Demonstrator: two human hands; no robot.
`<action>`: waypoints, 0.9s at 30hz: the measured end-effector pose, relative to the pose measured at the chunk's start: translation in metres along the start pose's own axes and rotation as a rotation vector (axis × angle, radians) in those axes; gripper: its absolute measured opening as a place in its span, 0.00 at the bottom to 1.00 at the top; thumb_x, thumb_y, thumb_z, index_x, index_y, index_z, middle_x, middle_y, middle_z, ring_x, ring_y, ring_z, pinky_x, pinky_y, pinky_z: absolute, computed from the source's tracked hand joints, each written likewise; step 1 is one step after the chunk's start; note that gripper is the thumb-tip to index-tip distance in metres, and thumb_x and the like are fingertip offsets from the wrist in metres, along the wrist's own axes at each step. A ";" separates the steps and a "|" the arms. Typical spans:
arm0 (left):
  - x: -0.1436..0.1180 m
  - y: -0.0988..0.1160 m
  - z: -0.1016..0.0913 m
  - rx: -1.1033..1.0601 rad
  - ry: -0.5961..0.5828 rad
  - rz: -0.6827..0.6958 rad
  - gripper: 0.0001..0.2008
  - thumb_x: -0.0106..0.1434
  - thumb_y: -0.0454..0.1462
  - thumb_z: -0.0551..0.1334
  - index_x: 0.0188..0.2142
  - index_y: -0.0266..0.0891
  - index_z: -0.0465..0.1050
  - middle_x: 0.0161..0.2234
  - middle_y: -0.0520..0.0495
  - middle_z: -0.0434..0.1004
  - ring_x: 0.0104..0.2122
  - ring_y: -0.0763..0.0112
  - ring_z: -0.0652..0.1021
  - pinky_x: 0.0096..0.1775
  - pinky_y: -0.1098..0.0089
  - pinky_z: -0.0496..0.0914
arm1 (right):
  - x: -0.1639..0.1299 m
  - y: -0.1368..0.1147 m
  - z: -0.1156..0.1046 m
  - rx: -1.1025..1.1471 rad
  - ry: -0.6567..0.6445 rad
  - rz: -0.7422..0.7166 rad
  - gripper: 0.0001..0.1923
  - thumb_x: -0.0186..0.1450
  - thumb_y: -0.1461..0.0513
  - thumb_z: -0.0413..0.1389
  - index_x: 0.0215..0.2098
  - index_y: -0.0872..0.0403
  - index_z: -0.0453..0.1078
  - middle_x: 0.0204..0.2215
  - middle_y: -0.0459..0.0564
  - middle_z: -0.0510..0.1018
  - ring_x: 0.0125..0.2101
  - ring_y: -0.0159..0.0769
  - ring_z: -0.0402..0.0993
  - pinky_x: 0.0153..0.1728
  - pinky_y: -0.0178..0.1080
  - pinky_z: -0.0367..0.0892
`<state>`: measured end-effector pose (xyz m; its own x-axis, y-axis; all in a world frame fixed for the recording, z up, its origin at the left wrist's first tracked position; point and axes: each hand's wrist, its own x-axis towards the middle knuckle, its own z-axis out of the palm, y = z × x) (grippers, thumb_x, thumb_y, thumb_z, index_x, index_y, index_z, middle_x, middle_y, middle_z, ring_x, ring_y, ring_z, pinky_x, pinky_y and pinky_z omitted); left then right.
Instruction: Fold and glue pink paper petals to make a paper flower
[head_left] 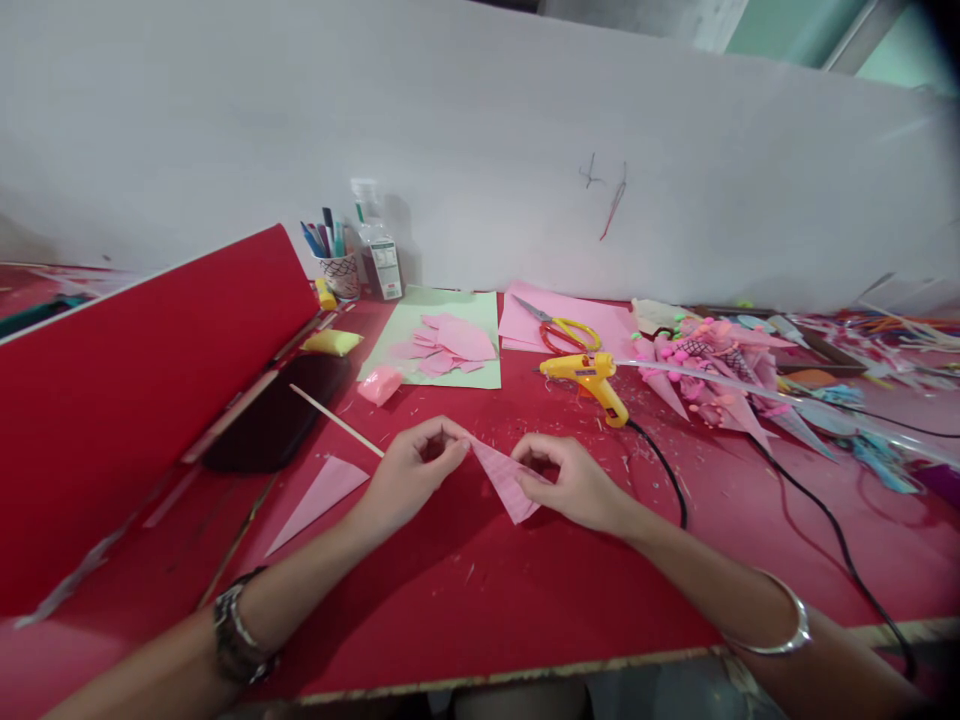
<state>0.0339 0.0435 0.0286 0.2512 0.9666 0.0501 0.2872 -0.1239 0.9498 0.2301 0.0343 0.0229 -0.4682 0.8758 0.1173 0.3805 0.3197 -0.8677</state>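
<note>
Between my two hands, above the red tabletop, is a pink paper cone (511, 484), lying sideways. My left hand (415, 468) pinches its narrow tip between thumb and forefinger. At the wider end, my right hand (574, 480) grips the paper edge, its thumb on the near face. Left of my left hand lies a flat pink paper triangle (322, 497), with a thin wooden stick (337, 420) just beyond it. A yellow hot glue gun (589, 378) rests on its side beyond my right hand, its black cord running to the right.
Behind are pink paper cutouts (454, 343) on a green sheet (390, 335), scissors (564, 330) on pink paper, a pen cup (341, 275) and a bottle (382, 260). Decorated pink cones (720, 375) are heaped at right. A red board (150, 400) leans at left beside a black phone (277, 420).
</note>
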 end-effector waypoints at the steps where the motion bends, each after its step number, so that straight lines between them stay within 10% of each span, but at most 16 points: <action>1: 0.000 0.000 0.000 0.003 -0.009 0.004 0.07 0.56 0.39 0.56 0.27 0.37 0.65 0.17 0.59 0.57 0.16 0.82 0.59 0.19 0.79 0.55 | 0.000 0.000 0.000 0.000 0.000 -0.001 0.02 0.56 0.66 0.49 0.28 0.56 0.64 0.21 0.43 0.66 0.23 0.27 0.60 0.26 0.30 0.58; 10: -0.001 0.004 0.005 -0.010 -0.286 0.039 0.07 0.55 0.39 0.57 0.29 0.36 0.68 0.27 0.52 0.69 0.26 0.75 0.69 0.29 0.74 0.64 | -0.001 -0.001 0.000 -0.002 -0.027 -0.010 0.04 0.57 0.63 0.50 0.29 0.56 0.65 0.24 0.44 0.69 0.25 0.28 0.63 0.26 0.31 0.59; 21: 0.002 0.000 0.002 -0.036 -0.103 0.034 0.09 0.56 0.40 0.57 0.26 0.37 0.65 0.18 0.57 0.62 0.20 0.78 0.65 0.26 0.75 0.62 | 0.000 0.001 -0.002 -0.109 0.029 -0.017 0.09 0.59 0.59 0.51 0.24 0.56 0.62 0.21 0.42 0.65 0.23 0.28 0.60 0.24 0.30 0.55; 27: -0.004 0.004 0.009 -0.016 -0.270 0.001 0.09 0.56 0.40 0.57 0.31 0.37 0.70 0.26 0.51 0.72 0.23 0.75 0.69 0.25 0.75 0.64 | 0.001 0.000 -0.001 -0.111 -0.008 -0.048 0.10 0.59 0.58 0.50 0.24 0.56 0.63 0.21 0.43 0.67 0.24 0.28 0.61 0.25 0.30 0.56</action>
<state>0.0421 0.0372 0.0297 0.4891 0.8717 -0.0311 0.2729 -0.1191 0.9547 0.2305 0.0360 0.0236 -0.4944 0.8557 0.1530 0.4432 0.3996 -0.8024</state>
